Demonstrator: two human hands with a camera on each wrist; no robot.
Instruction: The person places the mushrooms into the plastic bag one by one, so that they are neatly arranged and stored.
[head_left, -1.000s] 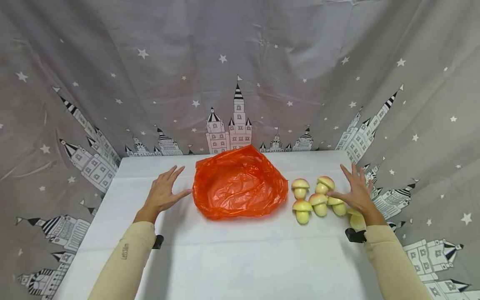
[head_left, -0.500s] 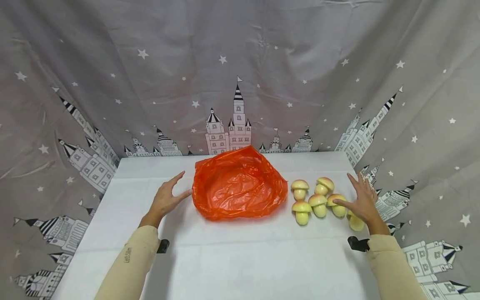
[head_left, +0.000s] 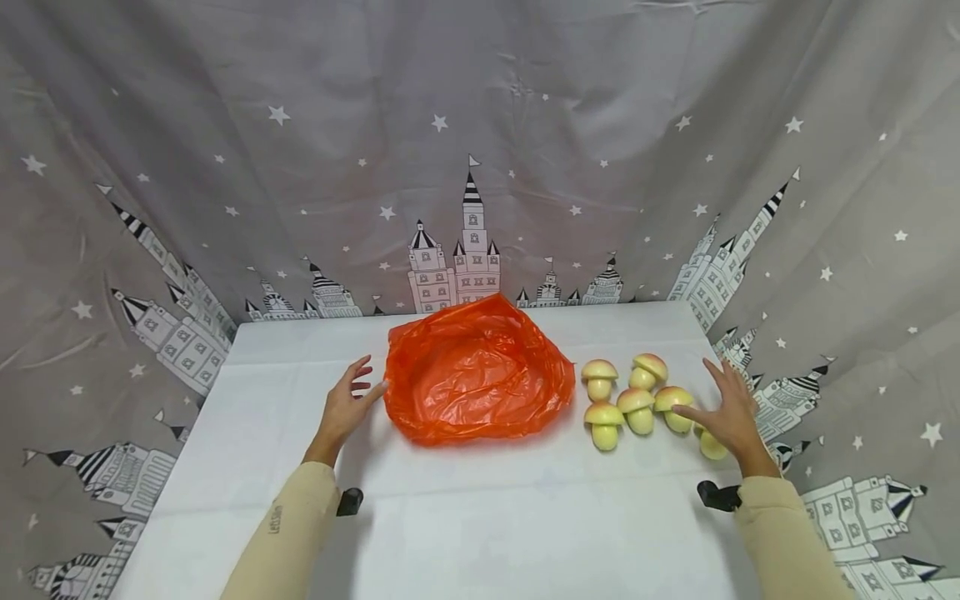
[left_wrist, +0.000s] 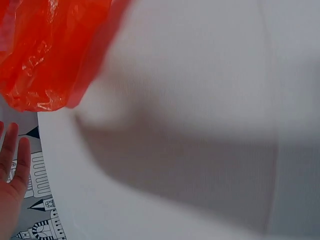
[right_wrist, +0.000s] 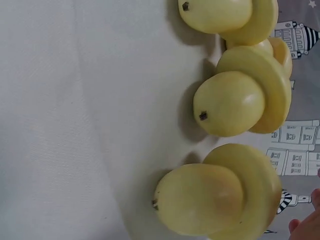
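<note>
A red plastic bag (head_left: 480, 383) lies with its mouth spread wide in the middle of the white table. My left hand (head_left: 349, 408) is at its left rim, thumb tip right by the edge, fingers loosely bent and holding nothing. To the right of the bag lie several yellow toy mushrooms (head_left: 636, 408) with reddish caps. Over the rightmost ones hovers my right hand (head_left: 731, 415), fingers spread and thumb stretched toward a mushroom cap. In the right wrist view, mushrooms (right_wrist: 230, 102) show their stem ends close up. The left wrist view has the bag's edge (left_wrist: 45, 60) above my fingers.
A grey curtain (head_left: 480, 108) printed with castles and stars hangs behind and along both sides of the white table (head_left: 480, 533). Black wrist cameras (head_left: 349, 502) sit at both sleeve cuffs.
My left hand has shifted right and slightly down along the bag's left side, its fingers bending more. The right hand has drawn back a little, down and right. Bag and mushrooms stay put.
</note>
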